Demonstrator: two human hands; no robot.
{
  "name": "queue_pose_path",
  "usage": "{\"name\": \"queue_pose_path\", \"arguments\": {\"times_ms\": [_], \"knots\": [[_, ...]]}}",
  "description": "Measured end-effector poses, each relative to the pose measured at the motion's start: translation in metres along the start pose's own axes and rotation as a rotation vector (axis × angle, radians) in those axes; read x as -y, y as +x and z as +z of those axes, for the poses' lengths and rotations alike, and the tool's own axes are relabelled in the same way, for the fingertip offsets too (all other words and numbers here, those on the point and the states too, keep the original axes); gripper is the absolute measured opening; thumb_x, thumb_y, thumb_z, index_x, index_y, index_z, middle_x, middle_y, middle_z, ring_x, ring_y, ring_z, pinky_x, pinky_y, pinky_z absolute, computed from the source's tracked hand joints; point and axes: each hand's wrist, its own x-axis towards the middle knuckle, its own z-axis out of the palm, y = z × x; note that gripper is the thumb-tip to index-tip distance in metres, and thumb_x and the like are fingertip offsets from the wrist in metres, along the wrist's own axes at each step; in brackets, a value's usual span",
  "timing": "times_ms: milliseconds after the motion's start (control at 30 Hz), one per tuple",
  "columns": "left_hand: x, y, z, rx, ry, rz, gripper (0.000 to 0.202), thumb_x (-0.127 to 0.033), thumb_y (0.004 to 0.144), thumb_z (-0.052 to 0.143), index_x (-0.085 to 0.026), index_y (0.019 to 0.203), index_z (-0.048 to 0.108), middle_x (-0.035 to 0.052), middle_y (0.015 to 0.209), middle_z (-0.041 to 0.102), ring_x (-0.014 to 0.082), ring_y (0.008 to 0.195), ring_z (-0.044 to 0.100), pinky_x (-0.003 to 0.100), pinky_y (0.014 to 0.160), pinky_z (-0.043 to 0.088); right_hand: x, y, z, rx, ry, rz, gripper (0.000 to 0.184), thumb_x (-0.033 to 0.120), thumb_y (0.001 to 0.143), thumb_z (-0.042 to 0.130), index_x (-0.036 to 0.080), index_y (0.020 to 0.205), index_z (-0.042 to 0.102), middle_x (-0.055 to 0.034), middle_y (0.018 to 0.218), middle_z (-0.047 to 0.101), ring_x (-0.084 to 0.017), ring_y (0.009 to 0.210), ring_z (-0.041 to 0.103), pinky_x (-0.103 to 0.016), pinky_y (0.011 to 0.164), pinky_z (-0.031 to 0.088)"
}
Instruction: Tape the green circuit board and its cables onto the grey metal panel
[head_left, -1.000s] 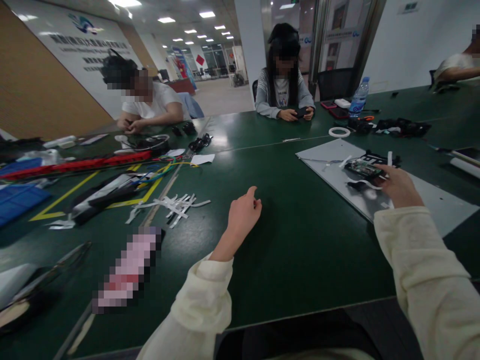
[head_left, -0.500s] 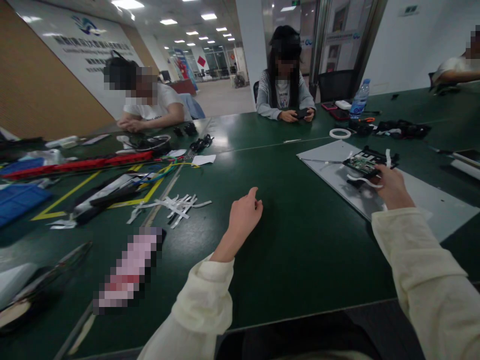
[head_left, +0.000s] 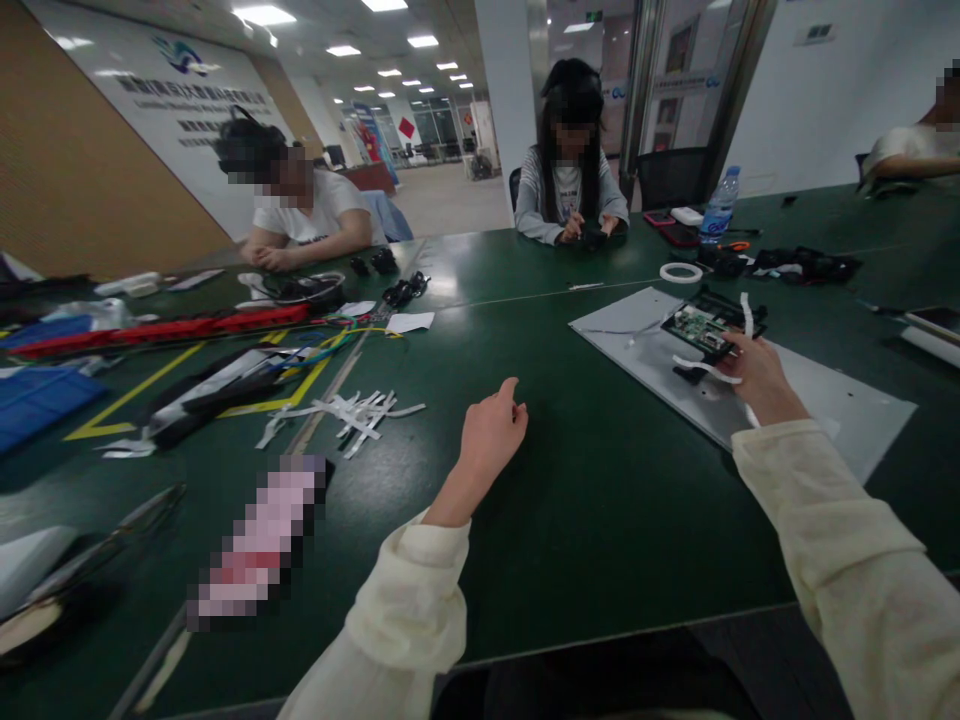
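Observation:
On the right, my right hand (head_left: pixel 765 378) is closed on the near edge of a black frame with a green circuit board (head_left: pixel 699 328). Curled white strips (head_left: pixel 707 370) stick out around my fingers and the frame. Beneath them is a thin grey panel (head_left: pixel 847 440), lying flat on the table. My left hand (head_left: pixel 493 432) is over the table in the middle, index finger stretched out and the others loosely bent. It holds nothing I can see. To its left is a loose pile of white strips (head_left: pixel 364 415).
A phone (head_left: pixel 262 540) lies at the left front. Behind it are a black-and-white pouch (head_left: pixel 210 390), red bars (head_left: pixel 165 330) and a blue tray (head_left: pixel 45 405). A white tape ring (head_left: pixel 681 272) and a water bottle (head_left: pixel 720 205) are at the back right. People sit across the table.
My right hand, the framed circuit board and the grey panel have shifted left together. My left hand has hardly moved. The person opposite has raised one hand over the dark object.

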Motion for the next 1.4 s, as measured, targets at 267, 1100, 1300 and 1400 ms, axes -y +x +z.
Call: {"name": "queue_pose_path", "arguments": {"times_ms": [267, 1100, 1300, 1400], "knots": [[0.001, 0.0, 0.002, -0.01, -0.036, -0.007, 0.041, -0.025, 0.092, 0.046, -0.016, 0.132, 0.044, 0.0065, 0.089, 0.068, 0.0218, 0.083, 0.065, 0.033, 0.077, 0.046, 0.017, -0.026, 0.026, 0.111, 0.133, 0.017, 0.015, 0.019, 0.075, 0.066, 0.021, 0.089, 0.062, 0.002, 0.074, 0.067, -0.011, 0.066, 0.063, -0.022, 0.061, 0.052], [0.003, 0.01, -0.008, 0.177, -1.538, -0.375, 0.026, -0.021, 0.08, 0.067, -0.014, 0.104, 0.067, 0.011, 0.11, 0.07, 0.0165, 0.097, 0.067, 0.026, 0.083, 0.051, -0.021, -0.097, 0.082, 0.767, 0.022, 0.323, 0.03, 0.016, 0.074, 0.072, 0.021, 0.102, 0.064, -0.0046, 0.107, 0.069, -0.018, 0.094, 0.067, -0.032, 0.083, 0.055], [0.008, 0.011, -0.007, 0.149, -1.6, -0.39, 0.039, -0.016, 0.078, 0.068, -0.016, 0.116, 0.059, 0.0113, 0.117, 0.067, 0.0169, 0.099, 0.066, 0.027, 0.08, 0.054, -0.022, -0.097, 0.081, 0.77, 0.003, 0.365, 0.032, 0.016, 0.074, 0.072, 0.02, 0.104, 0.062, -0.0049, 0.106, 0.069, -0.017, 0.092, 0.068, -0.03, 0.078, 0.056], [0.01, 0.012, -0.006, 0.14, -1.574, -0.373, 0.043, -0.015, 0.078, 0.068, -0.018, 0.119, 0.056, 0.0107, 0.119, 0.066, 0.0175, 0.1, 0.066, 0.027, 0.081, 0.055, -0.024, -0.096, 0.081, 0.785, -0.006, 0.346, 0.031, 0.017, 0.074, 0.072, 0.021, 0.103, 0.063, -0.004, 0.104, 0.07, -0.016, 0.087, 0.068, -0.032, 0.078, 0.057]]}}
